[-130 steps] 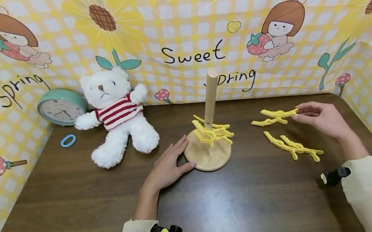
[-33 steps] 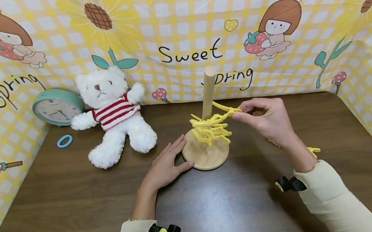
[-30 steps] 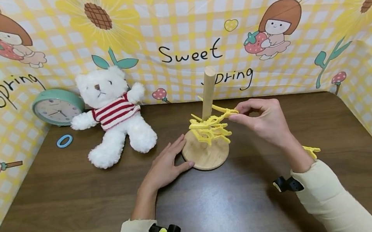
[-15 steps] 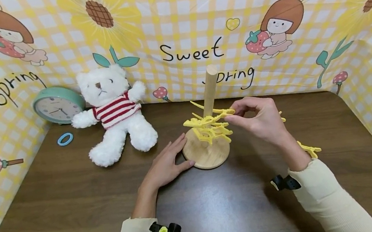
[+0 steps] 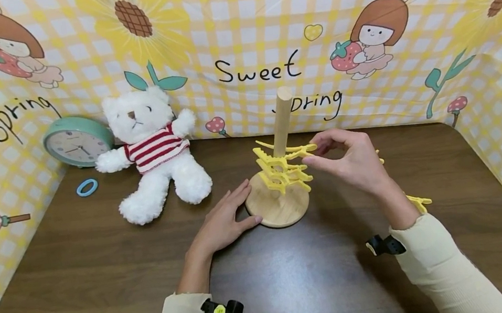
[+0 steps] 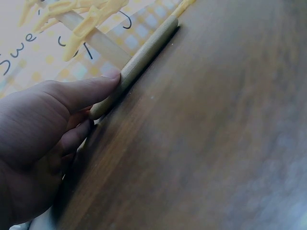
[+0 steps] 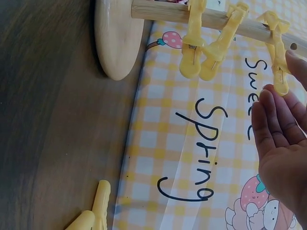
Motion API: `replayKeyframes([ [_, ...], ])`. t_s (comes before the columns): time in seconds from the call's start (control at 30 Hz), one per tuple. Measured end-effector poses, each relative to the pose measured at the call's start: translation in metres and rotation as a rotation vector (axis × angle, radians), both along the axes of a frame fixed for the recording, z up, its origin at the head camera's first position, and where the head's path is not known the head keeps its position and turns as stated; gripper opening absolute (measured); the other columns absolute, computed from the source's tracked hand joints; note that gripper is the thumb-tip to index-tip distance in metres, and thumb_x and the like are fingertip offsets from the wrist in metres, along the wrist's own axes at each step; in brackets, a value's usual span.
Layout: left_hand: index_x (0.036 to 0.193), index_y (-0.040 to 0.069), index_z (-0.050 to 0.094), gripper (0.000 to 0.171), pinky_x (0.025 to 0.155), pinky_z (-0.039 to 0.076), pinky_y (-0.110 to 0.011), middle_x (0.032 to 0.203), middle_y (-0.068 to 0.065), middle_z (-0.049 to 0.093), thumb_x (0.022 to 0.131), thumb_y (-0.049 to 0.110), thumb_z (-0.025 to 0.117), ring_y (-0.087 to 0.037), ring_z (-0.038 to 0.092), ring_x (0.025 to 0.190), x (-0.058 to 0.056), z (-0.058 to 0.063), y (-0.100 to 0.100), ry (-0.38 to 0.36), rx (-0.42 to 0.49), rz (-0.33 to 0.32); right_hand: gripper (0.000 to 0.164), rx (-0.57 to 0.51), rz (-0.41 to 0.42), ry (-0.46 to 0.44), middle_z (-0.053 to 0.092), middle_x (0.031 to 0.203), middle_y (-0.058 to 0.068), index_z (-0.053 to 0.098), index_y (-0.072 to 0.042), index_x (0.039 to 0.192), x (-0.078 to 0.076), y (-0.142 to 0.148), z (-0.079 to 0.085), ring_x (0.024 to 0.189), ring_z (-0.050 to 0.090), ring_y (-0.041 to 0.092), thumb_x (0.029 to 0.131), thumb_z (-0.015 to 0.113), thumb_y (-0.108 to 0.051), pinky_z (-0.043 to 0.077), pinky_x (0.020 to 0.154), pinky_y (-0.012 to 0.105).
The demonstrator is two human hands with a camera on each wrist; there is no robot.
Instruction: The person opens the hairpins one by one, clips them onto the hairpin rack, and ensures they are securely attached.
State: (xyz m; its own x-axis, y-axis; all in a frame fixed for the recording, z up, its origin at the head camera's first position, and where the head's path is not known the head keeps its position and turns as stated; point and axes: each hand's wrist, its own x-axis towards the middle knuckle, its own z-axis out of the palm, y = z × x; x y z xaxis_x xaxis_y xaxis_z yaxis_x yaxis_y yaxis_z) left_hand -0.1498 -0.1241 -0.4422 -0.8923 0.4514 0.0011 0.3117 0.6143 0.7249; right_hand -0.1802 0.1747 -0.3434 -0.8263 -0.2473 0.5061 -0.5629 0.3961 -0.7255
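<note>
Yellow plastic clothes pegs are clipped around the upright pole (image 5: 282,120) of a wooden stand. My right hand (image 5: 349,159) pinches the handle end of the uppermost clothes peg (image 7: 278,43) between thumb and fingers; its jaws straddle the pole. Lower down sit two more pegs, a middle peg (image 7: 225,40) and a bottom peg (image 7: 193,45), their handles pointing toward my right hand. Against the left edge of the stand's round base (image 5: 282,213) rests my left hand (image 5: 224,223), fingers and thumb spread along the rim. In the left wrist view its thumb touches that rim.
Loose yellow pegs (image 5: 420,202) lie on the table at the right, partly hidden by my right arm. A white teddy bear (image 5: 155,153), a green clock (image 5: 77,142) and a light-blue ring (image 5: 87,187) are at the left. A printed cloth (image 5: 216,34) encloses the table's back and sides.
My right hand has carried a clothes peg from the table's right side leftward to the pole, and its jaws now sit round it above the others. The left hand stays put.
</note>
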Motion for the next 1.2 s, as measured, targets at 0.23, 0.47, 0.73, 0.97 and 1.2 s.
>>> replayKeyframes([
  [0.23, 0.157, 0.005, 0.036, 0.079, 0.125, 0.012, -0.043, 0.166, -0.004, 0.025, 0.095, 0.035, 0.073, -0.026, 0.020, 0.153, 0.000, 0.001, 0.001, -0.003, 0.006, -0.001, 0.030, -0.006, 0.011, -0.035, 0.073, 0.087, 0.016, 0.074, 0.000, 0.100, 0.000, 0.001, -0.001, 0.078, 0.068, 0.011, 0.074, 0.089, 0.002, 0.055, 0.074, 0.019],
  [0.47, 0.157, 0.004, 0.036, 0.079, 0.125, 0.012, -0.043, 0.166, -0.004, 0.025, 0.095, 0.034, 0.073, -0.025, 0.020, 0.152, 0.001, 0.000, 0.001, -0.004, 0.003, -0.002, 0.032, -0.005, 0.024, -0.101, 0.073, 0.093, 0.013, 0.073, -0.001, 0.107, 0.002, 0.005, -0.002, 0.083, 0.069, 0.014, 0.079, 0.086, 0.001, 0.056, 0.074, 0.022],
  [0.73, 0.157, 0.004, 0.035, 0.079, 0.125, 0.012, -0.043, 0.166, -0.004, 0.025, 0.095, 0.034, 0.074, -0.024, 0.020, 0.153, 0.001, 0.000, 0.001, -0.001, 0.003, -0.007, 0.032, -0.025, 0.062, -0.155, 0.071, 0.103, 0.015, 0.072, -0.001, 0.114, 0.006, 0.016, -0.005, 0.095, 0.069, 0.026, 0.084, 0.082, 0.000, 0.055, 0.086, 0.024],
  [0.97, 0.157, 0.005, 0.035, 0.079, 0.125, 0.012, -0.045, 0.166, -0.004, 0.025, 0.095, 0.035, 0.073, -0.025, 0.019, 0.153, 0.001, 0.001, 0.001, -0.007, 0.010, -0.005, 0.031, 0.003, 0.052, -0.161, 0.073, 0.108, 0.014, 0.071, 0.000, 0.117, 0.004, 0.027, -0.010, 0.097, 0.069, 0.023, 0.086, 0.079, 0.001, 0.055, 0.089, 0.029],
  [1.2, 0.157, 0.004, 0.036, 0.079, 0.125, 0.011, -0.045, 0.166, -0.005, 0.025, 0.095, 0.034, 0.074, -0.026, 0.020, 0.153, 0.000, 0.002, 0.001, -0.004, 0.014, -0.006, 0.029, 0.051, 0.000, -0.138, 0.072, 0.107, 0.020, 0.070, 0.002, 0.117, 0.001, 0.038, -0.016, 0.093, 0.067, 0.012, 0.088, 0.077, 0.000, 0.054, 0.084, 0.026],
])
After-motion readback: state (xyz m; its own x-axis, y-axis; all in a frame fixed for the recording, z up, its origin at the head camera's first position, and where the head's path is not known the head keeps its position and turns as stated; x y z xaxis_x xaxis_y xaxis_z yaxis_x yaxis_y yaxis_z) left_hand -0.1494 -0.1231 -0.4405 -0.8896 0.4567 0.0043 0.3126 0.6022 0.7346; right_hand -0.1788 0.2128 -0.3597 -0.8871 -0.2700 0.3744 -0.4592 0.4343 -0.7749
